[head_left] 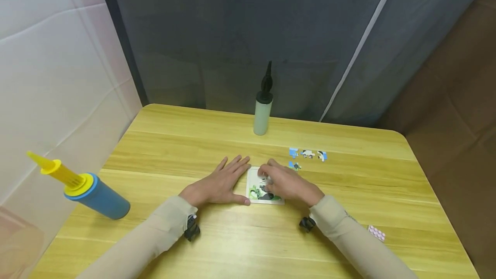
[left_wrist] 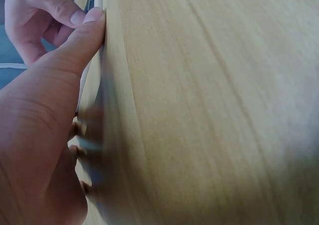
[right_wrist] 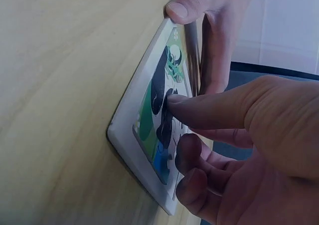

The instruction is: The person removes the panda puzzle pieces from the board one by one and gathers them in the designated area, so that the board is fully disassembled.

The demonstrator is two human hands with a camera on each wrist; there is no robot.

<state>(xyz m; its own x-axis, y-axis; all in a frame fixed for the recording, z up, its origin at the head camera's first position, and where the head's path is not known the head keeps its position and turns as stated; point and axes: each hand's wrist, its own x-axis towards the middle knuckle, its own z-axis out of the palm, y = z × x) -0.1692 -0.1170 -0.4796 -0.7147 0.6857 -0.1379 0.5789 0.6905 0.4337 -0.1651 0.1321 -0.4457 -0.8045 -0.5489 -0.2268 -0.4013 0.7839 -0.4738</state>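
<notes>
A small white-framed panda jigsaw puzzle (head_left: 266, 202) lies on the table between both hands, with green, black and white pieces in it. My left hand (head_left: 221, 184) rests on the table with its fingers spread. Its thumb touches the frame's near left corner. Over the puzzle, my right hand (head_left: 288, 182) has its fingers curled, the thumb (right_wrist: 187, 108) on a black-and-white panda piece (right_wrist: 168, 122). The fingertips seem to pinch that piece, partly hidden by the hand. Several loose jigsaw pieces (head_left: 308, 153) lie beyond the right hand.
At the back edge stands a pale green hand pump (head_left: 261, 117) with a black nozzle. A blue and yellow pump (head_left: 102, 197) stands at the left. A pink studded block (head_left: 376, 233) lies beside the right forearm. Grey curtain (head_left: 217, 42) hangs behind the wooden table (head_left: 174, 141).
</notes>
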